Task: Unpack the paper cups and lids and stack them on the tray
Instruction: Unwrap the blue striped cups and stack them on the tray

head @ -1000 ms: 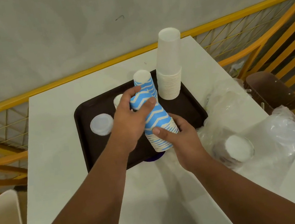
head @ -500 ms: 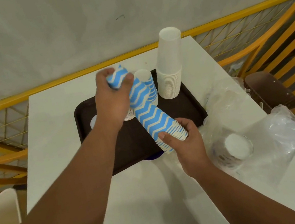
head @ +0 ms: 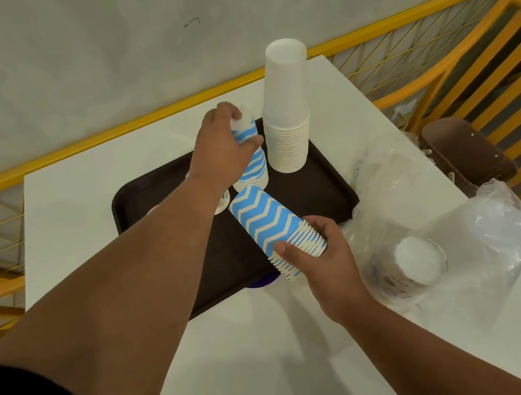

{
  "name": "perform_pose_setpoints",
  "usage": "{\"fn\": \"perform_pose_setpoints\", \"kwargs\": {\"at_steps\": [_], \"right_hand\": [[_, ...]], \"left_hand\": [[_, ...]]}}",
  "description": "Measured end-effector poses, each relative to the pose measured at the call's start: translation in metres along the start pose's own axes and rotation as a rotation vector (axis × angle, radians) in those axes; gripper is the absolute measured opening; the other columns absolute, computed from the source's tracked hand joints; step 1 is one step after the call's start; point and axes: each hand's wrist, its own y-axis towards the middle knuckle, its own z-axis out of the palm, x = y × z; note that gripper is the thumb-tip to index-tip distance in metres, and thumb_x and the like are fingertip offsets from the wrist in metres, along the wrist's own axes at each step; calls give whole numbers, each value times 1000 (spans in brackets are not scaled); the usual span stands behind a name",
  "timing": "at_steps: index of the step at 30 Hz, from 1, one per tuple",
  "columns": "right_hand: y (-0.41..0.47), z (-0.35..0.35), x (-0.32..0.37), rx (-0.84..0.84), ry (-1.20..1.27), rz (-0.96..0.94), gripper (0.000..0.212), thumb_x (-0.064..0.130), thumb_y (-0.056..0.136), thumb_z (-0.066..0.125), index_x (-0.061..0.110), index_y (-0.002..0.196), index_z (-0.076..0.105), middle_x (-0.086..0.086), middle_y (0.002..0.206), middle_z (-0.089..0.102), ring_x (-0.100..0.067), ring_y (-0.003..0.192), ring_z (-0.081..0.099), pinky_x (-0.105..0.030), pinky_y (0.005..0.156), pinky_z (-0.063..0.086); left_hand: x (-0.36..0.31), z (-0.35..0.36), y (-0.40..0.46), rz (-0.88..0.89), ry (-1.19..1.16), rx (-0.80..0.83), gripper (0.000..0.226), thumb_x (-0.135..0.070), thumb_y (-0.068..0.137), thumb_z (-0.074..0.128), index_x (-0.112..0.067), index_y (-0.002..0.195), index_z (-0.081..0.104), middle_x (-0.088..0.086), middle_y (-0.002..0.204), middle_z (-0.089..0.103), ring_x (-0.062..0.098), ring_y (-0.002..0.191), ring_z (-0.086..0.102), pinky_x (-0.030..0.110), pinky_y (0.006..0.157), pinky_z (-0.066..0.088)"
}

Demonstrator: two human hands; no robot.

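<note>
Head view | tray: white cup stack, blue cup stack

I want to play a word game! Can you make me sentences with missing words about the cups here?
The left hand grips cups on the upright zigzag stack standing on the brown ____.
The right hand holds a ____ stack of zigzag cups.
The tallest stack is plain ____.

Missing words: tray; tilted; white

The far striped cup stack is partly covered by the left hand, its top blurred. A round item beneath the forearm cannot be identified.
</note>
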Motion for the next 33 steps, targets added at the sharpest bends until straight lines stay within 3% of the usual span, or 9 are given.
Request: {"fn": "perform_pose_setpoints", "kwargs": {"at_steps": [4,7,11,14,16,21,24,27,33], "right_hand": [[1,2,2,5,10,8,74,46,51,87,23,113,55,-6,107,67,-23,95,70,-46,83,59],[-1,3,6,7,73,15,70,35,54,87,17,115,56,-9,106,69,-28,97,70,-48,86,58],[-4,4,11,38,155,30,63,24,61,91,16,114,57,-10,104,70,-28,94,70,-46,85,57],[-7,6,14,55,158,21,61,25,62,85,15,115,57,-11,106,70,-29,94,70,-44,83,58],[-9,7,14,73,119,1,63,25,61,86,14,116,56,-12,106,69,-27,93,70,-42,82,58],[-17,6,13,48,-74,-90,69,38,55,90,22,113,57,-1,102,69,-17,90,70,-38,79,60],[-19,3,13,27,-76,-76,72,44,51,91,24,112,57,1,101,69,-17,89,70,-39,79,60],[-18,0,11,2,-54,-39,71,45,52,91,24,111,56,-1,103,68,-19,91,70,-41,81,59],[-16,3,12,-1,-17,-7,75,50,49,83,23,114,54,0,106,67,-14,92,71,-32,77,60]], "left_hand": [[0,-6,-5,-45,89,35,32,-39,94,59,-13,113,58,8,132,52,21,125,48,27,97,39],[-15,-28,-22,-102,-24,-122,32,-41,96,55,-15,112,62,3,126,57,13,119,50,21,94,37],[-29,-37,-80,-458,-448,-340,34,-43,89,64,-20,114,59,-5,112,62,6,100,57,25,88,47],[-36,-24,-119,-685,-936,-234,50,-28,87,72,-21,130,48,1,119,63,10,99,67,30,83,55],[-37,-15,-132,-745,-1120,-167,58,-23,88,71,-27,138,42,0,121,64,14,100,70,39,86,58],[-35,-5,-134,-813,-950,-238,37,-32,90,67,-26,123,51,-3,114,65,14,96,70,40,82,60],[-32,-12,-123,-722,-897,-333,28,-31,90,68,-24,112,52,-5,102,66,8,89,70,33,78,60],[-29,-32,-93,-486,-659,-431,28,-33,86,71,-26,106,51,-14,92,63,-2,79,64,28,80,57],[-37,-50,-29,-53,-496,-339,38,-28,82,72,-28,106,43,-1,104,63,10,87,66,30,79,58]]}}
